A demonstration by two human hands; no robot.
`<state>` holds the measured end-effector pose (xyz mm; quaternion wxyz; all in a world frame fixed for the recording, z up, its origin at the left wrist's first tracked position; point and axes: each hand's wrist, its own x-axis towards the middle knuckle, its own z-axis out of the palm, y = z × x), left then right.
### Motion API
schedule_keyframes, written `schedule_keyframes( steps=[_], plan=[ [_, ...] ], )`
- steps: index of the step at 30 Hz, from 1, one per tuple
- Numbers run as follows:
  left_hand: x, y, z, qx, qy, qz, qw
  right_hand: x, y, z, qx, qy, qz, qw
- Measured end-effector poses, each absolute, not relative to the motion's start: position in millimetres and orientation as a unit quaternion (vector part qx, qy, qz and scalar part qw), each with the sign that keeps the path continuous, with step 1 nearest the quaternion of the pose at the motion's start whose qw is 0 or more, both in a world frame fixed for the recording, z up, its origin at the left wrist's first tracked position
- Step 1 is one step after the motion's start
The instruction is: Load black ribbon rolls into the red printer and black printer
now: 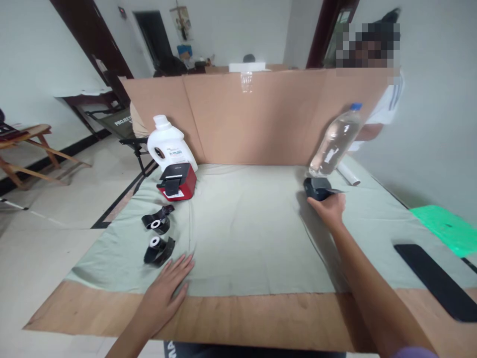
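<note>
My left hand [166, 293] lies flat with fingers spread, on the front edge of the pale green cloth [246, 233]. Just beyond its fingertips are two rolls of black tape, the nearer roll [154, 250] and the farther roll [160, 223], both with white cores and loose ends. My right hand [331, 206] is closed around a dark, boxy device [316, 188] with a thin flat piece sticking out to the right. It is in front of a clear plastic bottle [337, 141] with a blue cap. A red and black label printer [178, 181] stands at the left, with black material at its front.
Behind the printer stands a white jug [169, 141]. A cardboard panel [257, 119] closes off the table's back. To the right are a white roll [348, 171], a black phone-like slab [434, 281] and a green plastic sheet [445, 228]. Another person [387, 104] is behind the panel.
</note>
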<state>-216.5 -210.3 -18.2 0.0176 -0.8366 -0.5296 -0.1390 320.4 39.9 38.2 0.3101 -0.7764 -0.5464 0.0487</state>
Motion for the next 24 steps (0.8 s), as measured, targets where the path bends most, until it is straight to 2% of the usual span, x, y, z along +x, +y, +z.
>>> schedule_keyframes(
  steps=[3,7,13,24],
  plan=[
    [-216,-211,-18,-0.834,-0.532,-0.148,0.011,251,0,31,-0.679,-0.614,0.076,0.396],
    [-215,-212,-18,-0.83,-0.538,-0.146,-0.003,155,-41,24,-0.67,-0.596,0.138,0.421],
    [-216,-213,-21,-0.831,-0.536,-0.147,-0.011,93,-60,21,-0.755,-0.497,0.176,0.389],
    [-215,-213,-19,-0.83,-0.533,-0.164,-0.002,83,-65,15,-0.764,-0.523,0.14,0.35]
  ],
)
